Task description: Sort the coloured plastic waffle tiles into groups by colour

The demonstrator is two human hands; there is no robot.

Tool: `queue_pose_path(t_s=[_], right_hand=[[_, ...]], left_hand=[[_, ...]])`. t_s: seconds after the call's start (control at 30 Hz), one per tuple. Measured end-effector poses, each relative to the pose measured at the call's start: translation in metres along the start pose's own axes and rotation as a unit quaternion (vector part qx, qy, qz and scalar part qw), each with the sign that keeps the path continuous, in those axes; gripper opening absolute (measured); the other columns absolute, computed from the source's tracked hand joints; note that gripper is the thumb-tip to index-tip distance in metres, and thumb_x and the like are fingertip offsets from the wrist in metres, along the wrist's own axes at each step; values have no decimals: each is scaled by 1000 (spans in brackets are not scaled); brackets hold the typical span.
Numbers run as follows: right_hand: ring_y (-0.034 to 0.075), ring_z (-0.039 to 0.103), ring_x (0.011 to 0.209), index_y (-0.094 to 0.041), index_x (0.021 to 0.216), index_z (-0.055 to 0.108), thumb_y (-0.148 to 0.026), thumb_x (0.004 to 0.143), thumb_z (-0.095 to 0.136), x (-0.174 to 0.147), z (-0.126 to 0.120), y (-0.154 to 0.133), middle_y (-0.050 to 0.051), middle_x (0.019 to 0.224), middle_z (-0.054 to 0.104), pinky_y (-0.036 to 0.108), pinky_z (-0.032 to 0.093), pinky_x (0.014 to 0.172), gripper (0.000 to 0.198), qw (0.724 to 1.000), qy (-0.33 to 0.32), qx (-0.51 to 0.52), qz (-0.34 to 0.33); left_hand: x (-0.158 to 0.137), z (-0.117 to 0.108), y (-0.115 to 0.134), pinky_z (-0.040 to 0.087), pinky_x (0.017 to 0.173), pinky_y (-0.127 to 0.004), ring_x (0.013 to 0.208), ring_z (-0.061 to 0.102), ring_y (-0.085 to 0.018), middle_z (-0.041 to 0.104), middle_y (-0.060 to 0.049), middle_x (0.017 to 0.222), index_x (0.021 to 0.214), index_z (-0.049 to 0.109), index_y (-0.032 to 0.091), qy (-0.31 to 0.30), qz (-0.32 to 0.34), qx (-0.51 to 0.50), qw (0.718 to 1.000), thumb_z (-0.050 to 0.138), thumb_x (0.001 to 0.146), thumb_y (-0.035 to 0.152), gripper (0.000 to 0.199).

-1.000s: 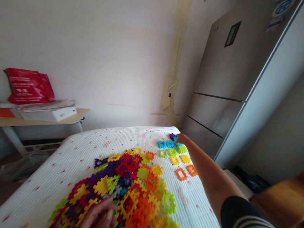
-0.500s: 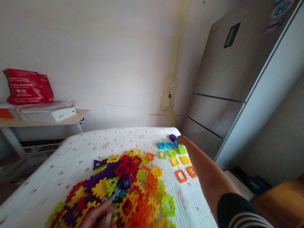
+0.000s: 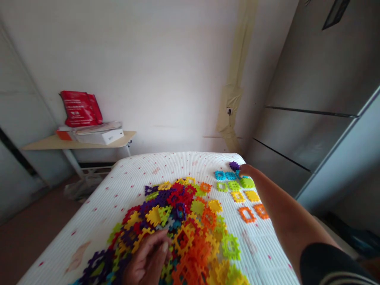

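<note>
My right hand [image 3: 247, 171] reaches to the far right corner of the bed-like surface, fingers bent down onto a blue interlocking plastic piece [image 3: 238, 174], which it partly hides. Just beyond lies a purple piece [image 3: 234, 166]. To the left are two more blue pieces, one a square frame [image 3: 220, 175]. My left hand [image 3: 148, 257] hovers low over a heap of mixed toothed pieces [image 3: 178, 206], fingers loosely curled, thumb apart from the forefinger. Nothing shows in it.
Sorted rows of green [image 3: 234, 185], yellow [image 3: 237, 196] and orange pieces [image 3: 246, 214] lie on the white dotted cover [image 3: 136, 178]. A fridge [image 3: 297, 130] stands at the right. A side table [image 3: 44, 144] at the left holds a red bag [image 3: 79, 109] and a white box [image 3: 109, 136].
The view has swung left, so everything appears further right. My right hand stays at the blue piece in the far corner. My left hand remains over the heap and shows more fully.
</note>
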State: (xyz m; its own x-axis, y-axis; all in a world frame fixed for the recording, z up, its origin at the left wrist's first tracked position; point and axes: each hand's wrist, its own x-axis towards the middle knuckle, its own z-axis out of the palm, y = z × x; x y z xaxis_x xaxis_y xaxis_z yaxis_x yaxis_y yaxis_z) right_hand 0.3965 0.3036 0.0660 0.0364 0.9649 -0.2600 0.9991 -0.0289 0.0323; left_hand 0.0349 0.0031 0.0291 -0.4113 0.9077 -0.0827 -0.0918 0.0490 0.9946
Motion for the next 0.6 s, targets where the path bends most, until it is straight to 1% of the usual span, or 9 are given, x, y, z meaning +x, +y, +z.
queue_pose_path(t_s=[0.07,0.1,0.23,0.33,0.4,0.47,0.6], right_hand=[[27,63,87,-12,83,69,-21,73,69,2,2,1,9,84,66,34,51,73,13,1000,5,4,4],[28,64,86,-12,78,70,-19,70,70,3,4,1,9,79,66,33,50,71,11,1000,12,7,6],[28,64,83,-13,77,71,-20,65,69,6,10,0,8,75,66,31,49,65,14,999,36,22,22],[26,64,79,-13,76,71,-19,62,69,7,12,0,9,74,66,29,49,62,16,998,39,29,35],[25,64,79,-12,78,71,-20,62,69,6,12,0,10,78,67,28,48,63,18,998,42,34,41],[26,64,85,-12,87,70,-24,64,68,4,10,1,12,89,68,29,48,65,25,997,52,38,48],[33,58,103,-16,114,61,-33,72,62,-11,-1,0,17,115,61,41,48,74,45,992,94,43,79]], left_hand=[[-4,3,3,53,59,-26,62,63,-18,70,-3,70,87,71,19,16,20,1,1000,73,58,51,43],[-6,5,5,52,58,-25,61,62,-17,69,-3,69,87,70,19,23,31,1,999,72,59,50,42],[-12,15,10,50,56,-24,56,57,-14,67,-2,68,85,70,19,49,60,-18,997,69,64,48,36],[-14,18,11,49,54,-23,55,56,-13,66,-2,69,85,69,19,54,67,-28,996,69,65,46,34],[-14,18,11,49,54,-23,55,56,-13,67,-2,69,85,70,19,54,68,-28,996,69,65,45,32],[-15,18,12,49,55,-24,55,57,-14,67,-2,70,84,70,19,52,70,-27,996,69,65,46,33],[-18,17,17,51,55,-26,55,58,-15,68,-4,70,83,70,20,53,81,-15,995,68,65,49,35]])
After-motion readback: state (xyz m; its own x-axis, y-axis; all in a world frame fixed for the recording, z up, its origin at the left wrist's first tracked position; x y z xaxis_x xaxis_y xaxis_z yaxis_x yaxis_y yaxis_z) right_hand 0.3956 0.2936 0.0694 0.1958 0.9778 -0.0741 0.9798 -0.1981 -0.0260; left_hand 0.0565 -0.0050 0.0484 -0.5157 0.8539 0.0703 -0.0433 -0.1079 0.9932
